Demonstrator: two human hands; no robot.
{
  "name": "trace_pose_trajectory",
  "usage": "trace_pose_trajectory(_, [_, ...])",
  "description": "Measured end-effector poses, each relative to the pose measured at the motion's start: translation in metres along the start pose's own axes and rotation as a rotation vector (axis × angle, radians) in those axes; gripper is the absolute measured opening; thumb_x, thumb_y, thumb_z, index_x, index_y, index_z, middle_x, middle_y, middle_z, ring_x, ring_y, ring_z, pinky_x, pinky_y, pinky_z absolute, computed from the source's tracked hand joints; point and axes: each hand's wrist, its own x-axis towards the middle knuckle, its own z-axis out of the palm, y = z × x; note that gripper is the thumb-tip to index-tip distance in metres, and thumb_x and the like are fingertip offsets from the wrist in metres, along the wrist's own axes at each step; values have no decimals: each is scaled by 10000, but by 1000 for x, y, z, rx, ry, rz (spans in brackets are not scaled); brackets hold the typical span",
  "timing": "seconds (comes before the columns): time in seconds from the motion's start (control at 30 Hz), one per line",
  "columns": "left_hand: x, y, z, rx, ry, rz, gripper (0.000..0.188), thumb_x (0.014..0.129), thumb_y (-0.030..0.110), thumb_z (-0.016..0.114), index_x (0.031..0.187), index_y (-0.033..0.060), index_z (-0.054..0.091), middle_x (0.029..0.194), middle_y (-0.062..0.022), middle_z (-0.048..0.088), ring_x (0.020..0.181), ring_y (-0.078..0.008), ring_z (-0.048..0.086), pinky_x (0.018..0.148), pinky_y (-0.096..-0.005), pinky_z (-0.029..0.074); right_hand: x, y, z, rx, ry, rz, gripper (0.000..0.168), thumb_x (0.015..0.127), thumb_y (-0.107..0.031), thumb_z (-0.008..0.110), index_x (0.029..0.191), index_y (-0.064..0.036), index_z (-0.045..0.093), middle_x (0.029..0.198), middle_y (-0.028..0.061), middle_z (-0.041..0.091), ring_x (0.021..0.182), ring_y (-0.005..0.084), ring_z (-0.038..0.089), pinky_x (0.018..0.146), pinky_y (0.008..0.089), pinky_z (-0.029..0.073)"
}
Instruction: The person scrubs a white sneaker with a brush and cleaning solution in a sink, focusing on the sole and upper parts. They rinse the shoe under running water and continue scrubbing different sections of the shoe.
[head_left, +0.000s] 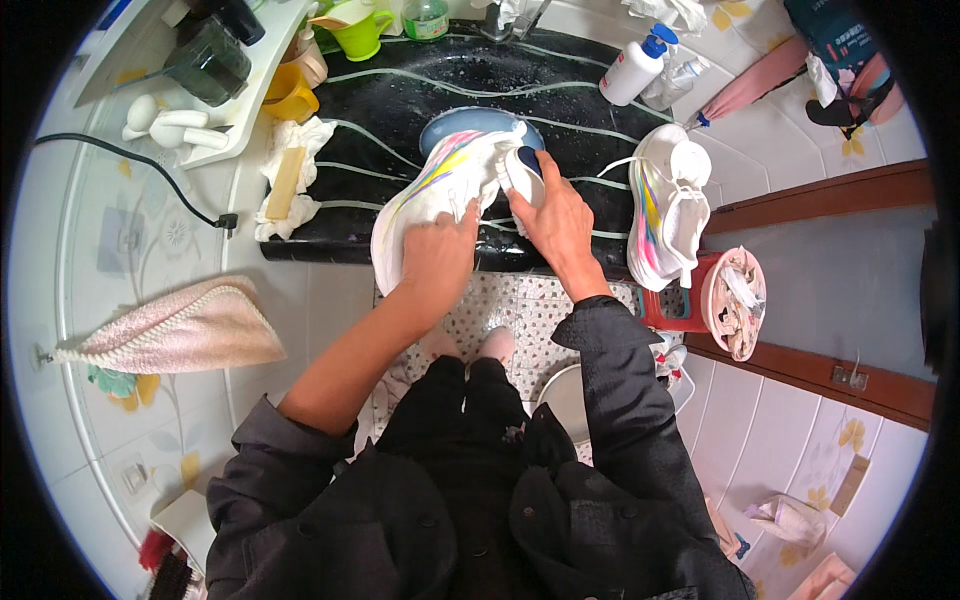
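Note:
A white sneaker (427, 195) with pink, yellow and purple stripes lies tilted over the blue-grey basin (480, 120) of a black washstand. My left hand (441, 251) grips it near the collar, fingers partly hidden against the white upper. In my right hand (555, 217) is a white scrubbing brush (523, 176) with a dark blue part on its back. Its bristle side faces the sneaker and seems to touch its edge. The matching sneaker (667, 210) rests on the washstand to the right, its lace hanging loose.
The black counter (375, 150) has wet spots. A white pump bottle (634, 69) stands at its back right. At left are a yellow cup (291, 94), a soap-like bar (286, 184) on crumpled tissue, and a shelf (259, 82). A red stool (675, 304) and a pink bin (712, 300) stand at right.

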Motion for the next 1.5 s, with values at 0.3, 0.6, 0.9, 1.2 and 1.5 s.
trace_pose_trajectory(0.3, [8, 13, 3, -127, -32, 57, 153, 819, 27, 590, 971, 11, 603, 785, -146, 681, 706, -294, 703, 616, -387, 550, -11, -18, -7, 288, -271, 286, 722, 808, -405, 700, 1380, -27, 475, 810, 195, 692, 731, 297, 706, 700, 388, 558])
trace_pose_trajectory(0.6, [10, 6, 13, -313, 94, 6, 140, 860, 6, 534, 984, -35, 585, 707, -212, 655, 647, -381, 660, 614, -463, 514, 1, -11, -16, -107, -346, -119, 615, 812, -373, 677, 1331, -93, 505, 894, 264, 684, 856, 425, 670, 724, 487, 536])
trace_pose_trajectory(0.9, [6, -7, 10, -339, 102, 27, 173, 817, -1, 555, 982, -36, 595, 721, -212, 663, 660, -379, 668, 621, -477, 518, 12, -31, -29, 62, -552, -4, 710, 765, -426, 669, 1370, -97, 497, 987, 255, 688, 953, 421, 659, 853, 480, 515])
trace_pose_trajectory(1.2, [17, -14, -1, -491, 94, -65, 149, 836, 59, 630, 967, -11, 615, 755, -215, 668, 737, -402, 668, 676, -498, 520, 12, -8, -5, -406, -69, -401, 674, 762, -222, 753, 1367, -157, 463, 860, 167, 609, 719, 322, 671, 579, 421, 537])
trace_pose_trajectory(1.5, [23, -30, 6, -386, 45, -52, 235, 761, 142, 743, 954, 29, 672, 769, -205, 675, 757, -391, 671, 677, -473, 523, 11, -25, -26, -165, -433, -215, 655, 798, -334, 699, 1383, -145, 470, 944, 237, 661, 874, 390, 671, 711, 467, 538])
